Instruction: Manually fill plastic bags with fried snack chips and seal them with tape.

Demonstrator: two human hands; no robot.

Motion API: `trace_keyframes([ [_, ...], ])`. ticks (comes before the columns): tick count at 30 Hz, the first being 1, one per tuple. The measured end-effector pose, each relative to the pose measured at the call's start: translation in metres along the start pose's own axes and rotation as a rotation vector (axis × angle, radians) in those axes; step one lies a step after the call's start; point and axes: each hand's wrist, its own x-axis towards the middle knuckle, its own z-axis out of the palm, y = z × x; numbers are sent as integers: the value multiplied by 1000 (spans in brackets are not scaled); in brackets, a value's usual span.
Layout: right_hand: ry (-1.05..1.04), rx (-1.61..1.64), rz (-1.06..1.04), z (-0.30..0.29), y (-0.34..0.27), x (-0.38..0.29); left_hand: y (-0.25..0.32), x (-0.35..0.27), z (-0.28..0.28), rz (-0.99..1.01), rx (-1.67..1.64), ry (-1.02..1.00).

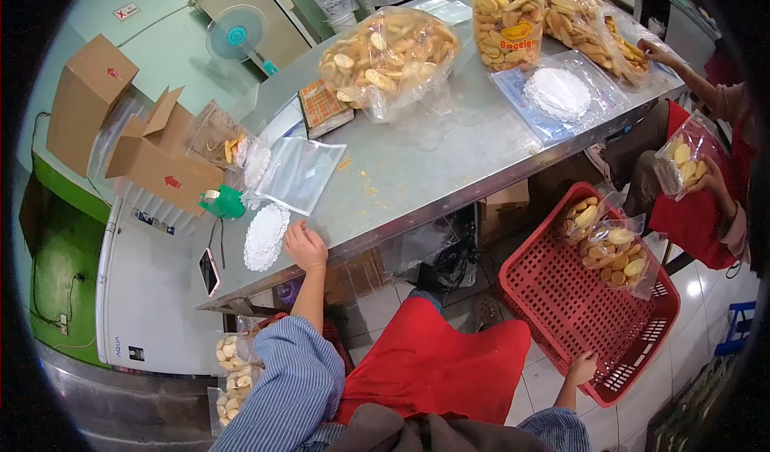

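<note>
My left hand (305, 246) rests at the edge of the metal table (415, 169), with loosely bent fingers and nothing seen in it. Right beside its fingertips lies a stack of white paper doilies (266, 237). A clear plastic bag (304, 172) lies flat just beyond. Low on the right, my right hand (582, 368) grips the near rim of a red plastic basket (571, 271). Inside the basket's far end are several clear bags of sliced dried bread (616, 253).
A big bag of bread slices (388, 61) and a printed bag (508, 25) stand on the table. At right, a co-worker's hand (710, 178) holds a filled bag. A green tape dispenser (224, 202), a phone (209, 271) and cardboard boxes (168, 163) are at left.
</note>
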Motion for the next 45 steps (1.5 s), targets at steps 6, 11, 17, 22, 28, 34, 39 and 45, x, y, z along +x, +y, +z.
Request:
trace_keyframes([
  [6, 34, 21, -9, 3, 1, -1, -1, 0, -3, -11, 31, -6],
  [11, -1, 23, 22, 2, 4, -1, -1, -3, 0, -7, 28, -7],
  [17, -35, -26, 63, -9, -11, 0, -6, -1, 0, 8, 61, -8],
  [22, -56, 8, 77, -4, -7, 3, -4, 3, 1, 83, 27, 15],
  [28, -47, 35, 59, -6, -6, 0, 0, 2, -1, 76, 15, 15],
  [34, -26, 16, 45, -5, -7, -1, -8, -1, 1, 62, 14, 10],
  [39, 17, 51, 45, -7, -7, 0, -4, 0, 1, 62, 0, 8],
  [45, -1, 14, 66, -6, -5, 1, 2, 0, -1, 51, 7, -36],
])
